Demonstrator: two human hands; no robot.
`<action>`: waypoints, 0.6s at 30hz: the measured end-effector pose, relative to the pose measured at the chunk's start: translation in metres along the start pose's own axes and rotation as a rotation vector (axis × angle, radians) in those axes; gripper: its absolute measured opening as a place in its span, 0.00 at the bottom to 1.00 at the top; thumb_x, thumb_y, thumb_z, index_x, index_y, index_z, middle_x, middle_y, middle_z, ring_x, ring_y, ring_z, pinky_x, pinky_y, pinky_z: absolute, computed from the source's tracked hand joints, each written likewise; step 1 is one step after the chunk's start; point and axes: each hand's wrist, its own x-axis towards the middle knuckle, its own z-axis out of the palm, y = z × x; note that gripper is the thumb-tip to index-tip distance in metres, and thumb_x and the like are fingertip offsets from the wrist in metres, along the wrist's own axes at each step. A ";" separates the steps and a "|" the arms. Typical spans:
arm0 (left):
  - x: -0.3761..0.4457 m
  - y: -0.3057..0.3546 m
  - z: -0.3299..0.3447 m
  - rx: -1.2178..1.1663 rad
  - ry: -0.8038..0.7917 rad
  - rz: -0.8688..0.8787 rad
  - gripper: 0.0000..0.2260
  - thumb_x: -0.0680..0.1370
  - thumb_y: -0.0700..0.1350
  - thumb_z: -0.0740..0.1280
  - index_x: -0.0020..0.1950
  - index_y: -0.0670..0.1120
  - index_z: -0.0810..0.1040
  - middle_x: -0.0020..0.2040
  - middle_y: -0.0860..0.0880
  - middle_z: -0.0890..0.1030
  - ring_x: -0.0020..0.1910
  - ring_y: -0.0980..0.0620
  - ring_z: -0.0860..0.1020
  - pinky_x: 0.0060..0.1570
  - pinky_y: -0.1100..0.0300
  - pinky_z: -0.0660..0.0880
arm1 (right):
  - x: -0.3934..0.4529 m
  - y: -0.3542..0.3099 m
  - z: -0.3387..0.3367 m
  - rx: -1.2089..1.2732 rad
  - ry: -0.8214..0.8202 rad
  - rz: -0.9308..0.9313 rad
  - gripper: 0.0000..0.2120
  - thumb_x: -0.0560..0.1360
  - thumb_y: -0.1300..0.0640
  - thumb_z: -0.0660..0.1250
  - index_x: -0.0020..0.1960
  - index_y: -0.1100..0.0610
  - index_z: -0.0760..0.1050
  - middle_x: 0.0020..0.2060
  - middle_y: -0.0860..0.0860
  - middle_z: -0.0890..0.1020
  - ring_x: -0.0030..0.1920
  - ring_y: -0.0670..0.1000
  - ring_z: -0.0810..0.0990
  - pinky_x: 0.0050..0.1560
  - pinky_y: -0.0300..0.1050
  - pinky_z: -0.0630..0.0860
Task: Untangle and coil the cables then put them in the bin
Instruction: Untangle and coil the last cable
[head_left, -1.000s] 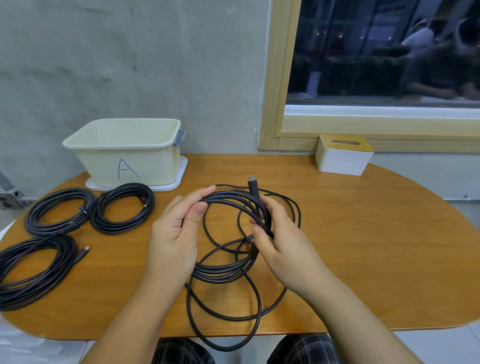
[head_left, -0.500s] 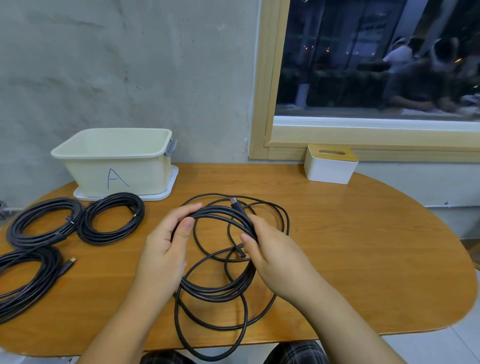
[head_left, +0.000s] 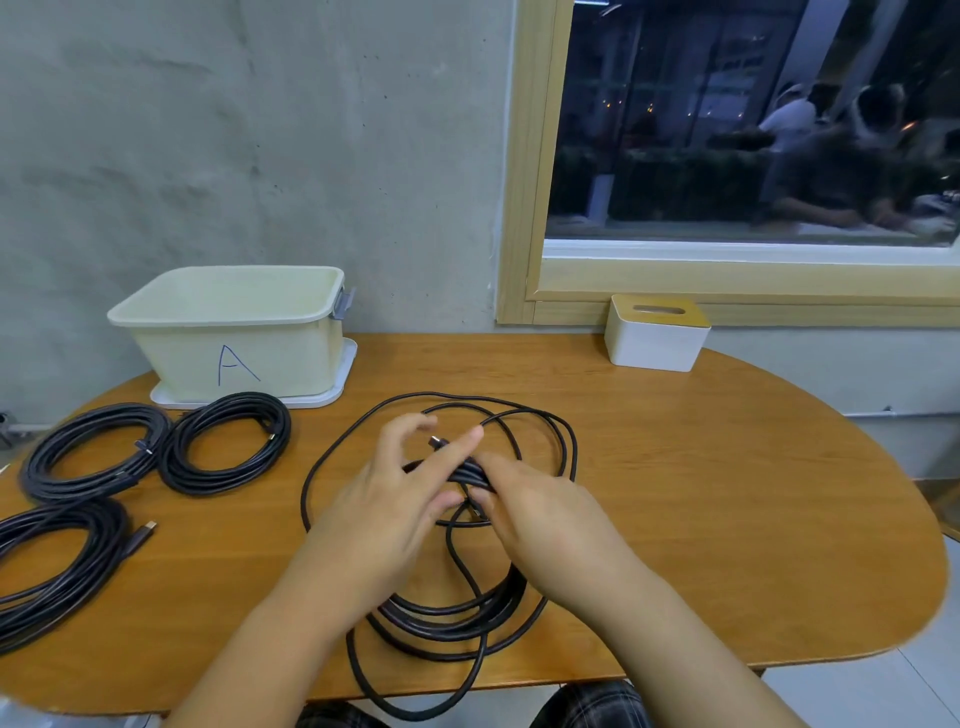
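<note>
— So how far along is she?
— Three coils (head_left: 223, 441) lie finished by the bin (head_left: 234, 332) (none inside). The right hand (head_left: 540, 514) pinches the loose cable (head_left: 441, 618) mid-table; the left hand (head_left: 384, 509) hovers, fingers spread, holding nothing.

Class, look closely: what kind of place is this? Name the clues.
Probably an indoor office or workshop corner: a wooden table against a bare concrete wall, a window dark outside, and a labelled bin.

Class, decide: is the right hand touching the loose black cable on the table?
Touching. The head view shows the right hand with its fingers curled round the bunched strands of the black cable.
</note>
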 end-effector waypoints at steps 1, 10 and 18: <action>0.001 0.002 -0.001 0.058 -0.001 0.037 0.22 0.78 0.55 0.55 0.73 0.58 0.63 0.68 0.49 0.63 0.45 0.52 0.78 0.35 0.61 0.76 | -0.001 0.000 0.000 -0.016 0.002 -0.015 0.16 0.82 0.47 0.51 0.67 0.51 0.64 0.55 0.48 0.77 0.49 0.54 0.79 0.43 0.47 0.74; -0.001 -0.006 0.009 -0.090 0.034 0.184 0.36 0.70 0.29 0.69 0.74 0.51 0.64 0.57 0.55 0.71 0.53 0.63 0.70 0.46 0.61 0.78 | -0.004 0.002 0.007 0.081 0.183 -0.086 0.20 0.77 0.45 0.53 0.63 0.53 0.69 0.46 0.46 0.81 0.40 0.48 0.81 0.34 0.42 0.75; -0.002 -0.009 -0.002 -0.224 0.283 0.097 0.24 0.74 0.29 0.61 0.69 0.45 0.69 0.54 0.54 0.70 0.55 0.67 0.69 0.56 0.78 0.64 | -0.010 0.013 -0.001 0.252 0.038 -0.034 0.19 0.78 0.45 0.60 0.67 0.47 0.66 0.50 0.43 0.80 0.50 0.43 0.77 0.50 0.43 0.76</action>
